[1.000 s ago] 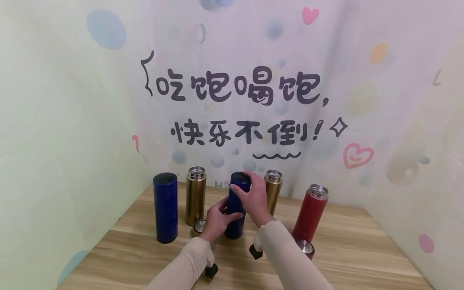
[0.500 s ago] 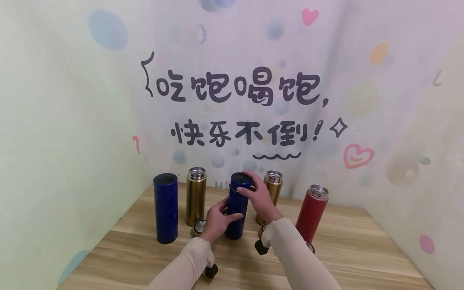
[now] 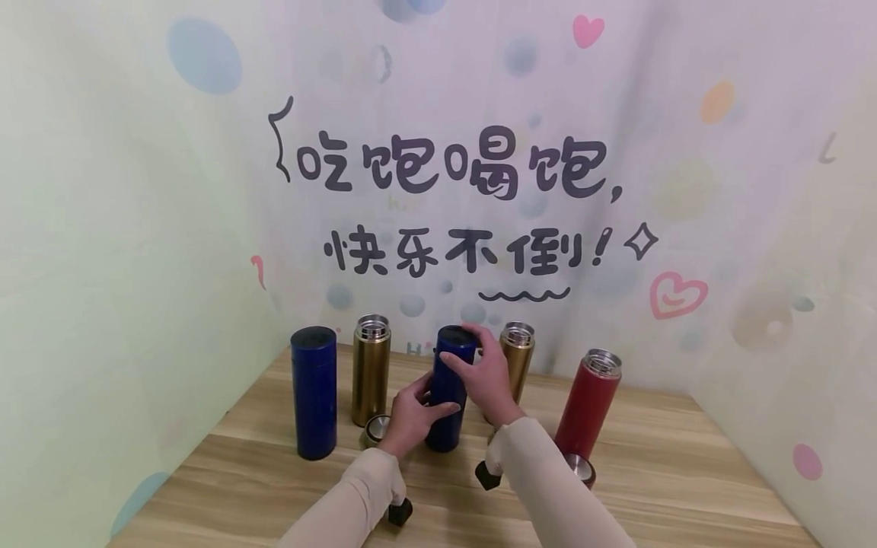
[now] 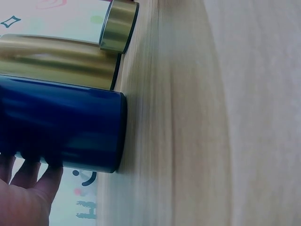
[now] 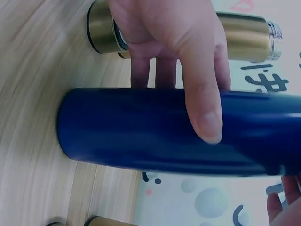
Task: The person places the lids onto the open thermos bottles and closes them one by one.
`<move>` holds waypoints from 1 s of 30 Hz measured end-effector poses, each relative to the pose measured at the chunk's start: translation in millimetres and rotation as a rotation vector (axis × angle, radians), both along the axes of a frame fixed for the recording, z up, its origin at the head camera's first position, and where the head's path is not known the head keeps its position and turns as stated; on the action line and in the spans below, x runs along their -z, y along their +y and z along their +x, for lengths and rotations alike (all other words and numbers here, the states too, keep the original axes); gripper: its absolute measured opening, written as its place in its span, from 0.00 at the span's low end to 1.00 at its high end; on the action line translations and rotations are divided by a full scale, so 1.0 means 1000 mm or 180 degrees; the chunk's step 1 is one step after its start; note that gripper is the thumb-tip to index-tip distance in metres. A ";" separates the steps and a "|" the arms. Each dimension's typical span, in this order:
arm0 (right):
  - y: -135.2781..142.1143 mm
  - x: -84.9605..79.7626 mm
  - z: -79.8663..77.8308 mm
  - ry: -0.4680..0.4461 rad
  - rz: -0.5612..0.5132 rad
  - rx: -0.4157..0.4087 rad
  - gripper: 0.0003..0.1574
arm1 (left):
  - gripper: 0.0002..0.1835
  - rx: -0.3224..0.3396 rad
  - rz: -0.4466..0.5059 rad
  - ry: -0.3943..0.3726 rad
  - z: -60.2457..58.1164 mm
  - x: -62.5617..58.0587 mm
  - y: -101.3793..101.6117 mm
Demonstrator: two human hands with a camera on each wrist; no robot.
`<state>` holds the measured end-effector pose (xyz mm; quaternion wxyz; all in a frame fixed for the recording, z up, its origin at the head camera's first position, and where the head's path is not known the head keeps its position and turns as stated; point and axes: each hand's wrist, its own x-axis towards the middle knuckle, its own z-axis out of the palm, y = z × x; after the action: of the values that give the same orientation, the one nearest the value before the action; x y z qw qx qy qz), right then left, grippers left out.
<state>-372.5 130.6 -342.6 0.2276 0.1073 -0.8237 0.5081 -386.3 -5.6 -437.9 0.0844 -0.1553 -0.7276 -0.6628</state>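
A dark blue thermos (image 3: 448, 388) stands upright near the table's middle, its dark-topped lid (image 3: 455, 336) in place. Low on the body, my left hand (image 3: 409, 420) holds it with the thumb across the front; in the right wrist view that left hand (image 5: 174, 33) reaches over the thermos from the top. My right hand (image 3: 489, 378) grips the lid end, its thumb on the near side and fingers behind. Only some right-hand fingers (image 5: 287, 207) show at the corner of the right wrist view. The base of the thermos (image 4: 89, 127) meets the tabletop in the left wrist view.
Another blue thermos (image 3: 314, 396) stands at left. Beside the held one are two lidless gold thermoses (image 3: 371, 380), one partly behind my right hand, with gold lids (image 4: 118, 26) near them. A lidless red thermos (image 3: 591, 407) and its lid (image 3: 579, 466) stand at right on the wooden table (image 3: 226, 487).
My right hand and forearm have swung right around the lid, then back left, the thumb shifting over the front. My left hand and the thermos body have stayed put.
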 end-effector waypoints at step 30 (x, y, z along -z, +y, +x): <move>0.012 -0.014 -0.003 -0.0689 -0.0384 -0.0777 0.43 | 0.41 0.0026 0.0027 0.0005 0.000 0.001 0.000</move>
<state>-375.5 142.7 -328.2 0.0803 0.1374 -0.7923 0.5890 -386.3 -5.2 -438.8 0.0828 -0.1584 -0.7241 -0.6662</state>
